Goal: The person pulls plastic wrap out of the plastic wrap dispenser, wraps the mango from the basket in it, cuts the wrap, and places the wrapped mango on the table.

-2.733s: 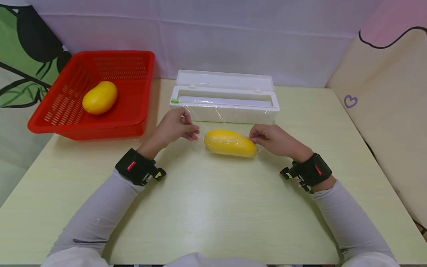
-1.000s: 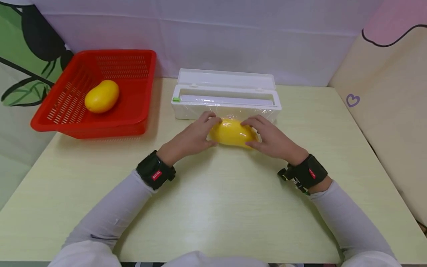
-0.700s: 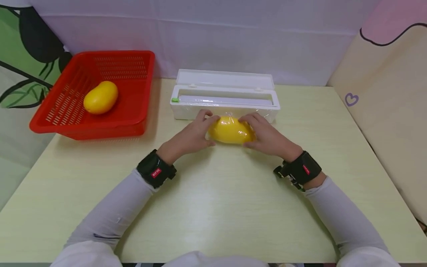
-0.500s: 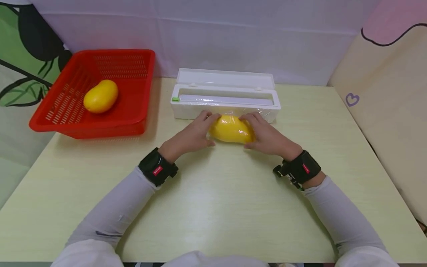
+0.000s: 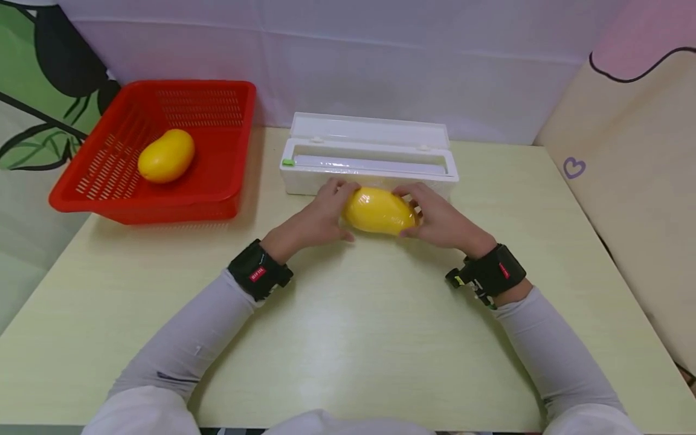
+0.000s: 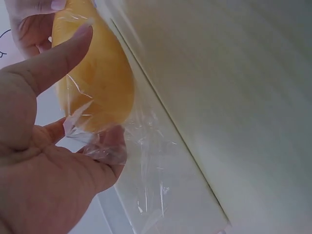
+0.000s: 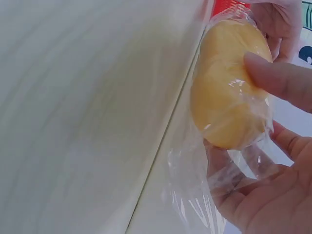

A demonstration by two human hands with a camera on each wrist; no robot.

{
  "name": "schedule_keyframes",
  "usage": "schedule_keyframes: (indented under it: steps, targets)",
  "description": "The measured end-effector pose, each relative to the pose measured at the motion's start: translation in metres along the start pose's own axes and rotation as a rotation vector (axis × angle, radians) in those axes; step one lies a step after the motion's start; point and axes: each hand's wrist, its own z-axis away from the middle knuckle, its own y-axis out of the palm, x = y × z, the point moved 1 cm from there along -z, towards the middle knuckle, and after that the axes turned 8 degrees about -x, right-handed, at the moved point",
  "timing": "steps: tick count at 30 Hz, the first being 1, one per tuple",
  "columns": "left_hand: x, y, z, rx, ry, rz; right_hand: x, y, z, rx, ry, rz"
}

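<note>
Mango (image 5: 379, 211), sheathed in cling film (image 6: 146, 161), lay near the far edge of the surface (image 5: 348, 338), right against the front of the white film dispenser (image 5: 370, 163); since the earlier frames it had travelled away from the person, the sheet winding round it; the left hand (image 5: 318, 216) cupped its left end, fingers curled over the film, and the right hand (image 5: 440, 216) gripped the other end likewise; so the roll seemed almost spent, with loose film bunched at both ends; a second mango (image 5: 165, 156) sat in the red basket (image 5: 228, 199) at the far left corner.
</note>
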Motion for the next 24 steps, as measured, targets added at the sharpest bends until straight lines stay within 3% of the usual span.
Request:
schedule_keyframes:
  steps: [12, 19, 24]
  targets:
    - [-0.0014, -0.0003, -0.001, -0.059, 0.034, 0.038, 0.0035, -0.0069, 0.0016, 0.009, 0.029, -0.106]
    - [-0.0045, -0.0022, 0.0002, -0.047, 0.111, -0.036, 0.0088, -0.0022, 0.002, 0.053, -0.009, -0.049]
    - [-0.0045, -0.0072, -0.0009, -0.028, 0.068, 0.018, 0.0098, -0.0023, 0.003, 0.039, 0.008, -0.033]
